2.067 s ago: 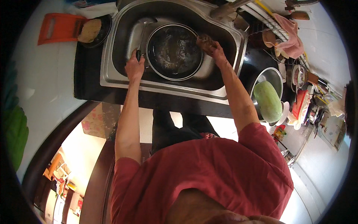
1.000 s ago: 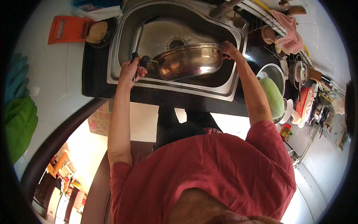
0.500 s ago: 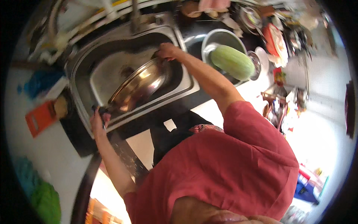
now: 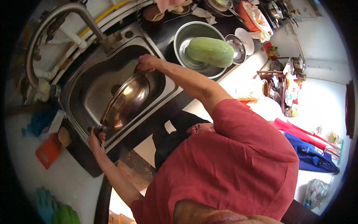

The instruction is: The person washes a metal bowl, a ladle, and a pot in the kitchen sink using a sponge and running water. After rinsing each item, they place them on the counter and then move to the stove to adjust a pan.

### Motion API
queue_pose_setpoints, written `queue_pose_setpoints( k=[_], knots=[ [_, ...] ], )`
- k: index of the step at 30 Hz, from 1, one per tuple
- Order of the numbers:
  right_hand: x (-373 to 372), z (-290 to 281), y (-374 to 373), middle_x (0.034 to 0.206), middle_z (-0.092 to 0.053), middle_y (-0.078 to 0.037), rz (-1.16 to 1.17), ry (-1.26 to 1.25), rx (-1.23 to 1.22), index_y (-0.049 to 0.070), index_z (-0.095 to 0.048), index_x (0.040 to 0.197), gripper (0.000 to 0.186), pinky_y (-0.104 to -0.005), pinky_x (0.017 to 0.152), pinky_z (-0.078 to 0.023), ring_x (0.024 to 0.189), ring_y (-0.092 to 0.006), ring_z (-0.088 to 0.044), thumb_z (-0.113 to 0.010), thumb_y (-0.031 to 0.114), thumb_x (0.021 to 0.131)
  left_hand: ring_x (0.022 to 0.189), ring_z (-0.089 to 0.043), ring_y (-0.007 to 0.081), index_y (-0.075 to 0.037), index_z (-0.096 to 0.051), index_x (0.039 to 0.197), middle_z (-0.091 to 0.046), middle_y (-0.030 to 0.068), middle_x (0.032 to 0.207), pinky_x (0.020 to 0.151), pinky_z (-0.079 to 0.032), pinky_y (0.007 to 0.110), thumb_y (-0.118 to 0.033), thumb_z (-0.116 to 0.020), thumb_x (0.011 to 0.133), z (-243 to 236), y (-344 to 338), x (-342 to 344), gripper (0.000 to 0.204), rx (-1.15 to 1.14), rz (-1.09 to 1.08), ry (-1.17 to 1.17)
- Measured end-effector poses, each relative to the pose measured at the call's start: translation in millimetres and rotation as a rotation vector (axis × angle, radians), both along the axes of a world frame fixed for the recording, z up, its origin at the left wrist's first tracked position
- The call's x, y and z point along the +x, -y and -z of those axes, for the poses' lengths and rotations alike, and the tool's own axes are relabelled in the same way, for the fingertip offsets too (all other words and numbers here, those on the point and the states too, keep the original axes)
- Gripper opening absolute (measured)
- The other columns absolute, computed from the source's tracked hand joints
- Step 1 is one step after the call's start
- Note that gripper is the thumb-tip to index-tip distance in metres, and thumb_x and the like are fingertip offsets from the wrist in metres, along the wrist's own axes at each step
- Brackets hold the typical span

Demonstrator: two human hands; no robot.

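A shiny steel pan (image 4: 127,104) is tipped on its side inside the steel sink (image 4: 74,77), its rounded underside turned toward me. My left hand (image 4: 96,140) is closed around the pan's dark handle at the sink's near-left corner; a thin dark tool shows beside those fingers, too small to name. My right hand (image 4: 148,63) grips the far end of the pan near the sink's right side; whatever else lies under those fingers is hidden.
A curved faucet (image 4: 67,11) arches over the sink's left. To the right sits a steel basin (image 4: 179,43) with a large pale-green melon (image 4: 210,51), beside a small steel bowl (image 4: 238,52) and white plate (image 4: 247,37). An orange slicer (image 4: 46,153) is at left.
The pan, flat with liquid in it two seconds ago, has been tipped onto its side, both hands on it. My view has swung rightward, bringing the faucet and right-hand counter further in.
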State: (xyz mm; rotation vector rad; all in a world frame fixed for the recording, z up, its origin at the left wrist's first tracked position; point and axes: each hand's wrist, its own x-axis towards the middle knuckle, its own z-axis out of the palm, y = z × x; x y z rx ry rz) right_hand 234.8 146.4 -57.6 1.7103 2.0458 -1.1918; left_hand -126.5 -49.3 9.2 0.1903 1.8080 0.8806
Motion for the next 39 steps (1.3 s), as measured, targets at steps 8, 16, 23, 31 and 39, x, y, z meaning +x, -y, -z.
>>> queue_pose_setpoints(
  k=[8, 16, 23, 31, 39],
  knots=[
    [13.2, 18.0, 4.1, 0.053, -0.056, -0.012, 0.178, -0.132, 0.002, -0.002, -0.060, 0.063, 0.043, -0.0333, 0.041, -0.048, 0.044, -0.0216, -0.057, -0.058, 0.034, 0.087, 0.045, -0.053, 0.0112, -0.001, -0.063, 0.096, -0.062, 0.0100, 0.062, 0.035, -0.033, 0.024, -0.027, -0.062, 0.088, -8.0, 1.6, 2.8, 0.028, 0.000, 0.163, -0.035],
    [12.6, 16.9, 7.2, 0.053, -0.057, -0.010, 0.142, -0.151, -0.008, 0.000, -0.065, 0.073, 0.035, -0.0322, 0.041, -0.048, 0.044, -0.0187, -0.056, -0.055, 0.030, 0.087, 0.044, -0.056, 0.0098, 0.001, -0.063, 0.098, -0.063, 0.0124, 0.062, 0.033, -0.033, 0.020, -0.028, -0.060, 0.090, 4.6, 16.4, 4.9, 0.030, 0.100, 0.154, 0.003],
    [13.2, 20.0, 3.0, 0.057, -0.057, -0.008, 0.156, -0.206, -0.021, 0.002, -0.066, 0.099, 0.031, -0.0292, 0.040, -0.046, 0.046, -0.0149, -0.054, -0.054, 0.028, 0.088, 0.044, -0.056, 0.0098, 0.001, -0.064, 0.100, -0.063, 0.0122, 0.062, 0.033, -0.033, 0.020, -0.027, -0.060, 0.090, 4.8, 19.1, 6.1, 0.030, 0.077, 0.148, -0.025],
    [11.9, 19.6, 7.6, 0.055, -0.057, -0.009, 0.151, -0.325, 0.009, 0.000, -0.064, 0.091, 0.029, -0.0304, 0.040, -0.047, 0.045, -0.0170, -0.056, -0.053, 0.026, 0.087, 0.045, -0.057, 0.0107, 0.002, -0.063, 0.100, -0.063, 0.0127, 0.062, 0.033, -0.033, 0.021, -0.028, -0.060, 0.090, 7.1, 20.4, 3.6, 0.031, 0.083, 0.145, -0.030],
    [10.7, 29.2, 7.6, 0.057, -0.048, -0.001, 0.206, -0.339, -0.030, 0.002, -0.060, 0.107, 0.034, -0.0245, 0.038, -0.037, 0.044, -0.0092, -0.044, -0.053, 0.032, 0.092, 0.047, -0.058, 0.0103, 0.002, -0.064, 0.099, -0.063, 0.0096, 0.064, 0.033, -0.032, 0.022, -0.026, -0.062, 0.090, 10.5, 20.4, 6.6, 0.029, 0.085, 0.140, -0.088]
  ],
)
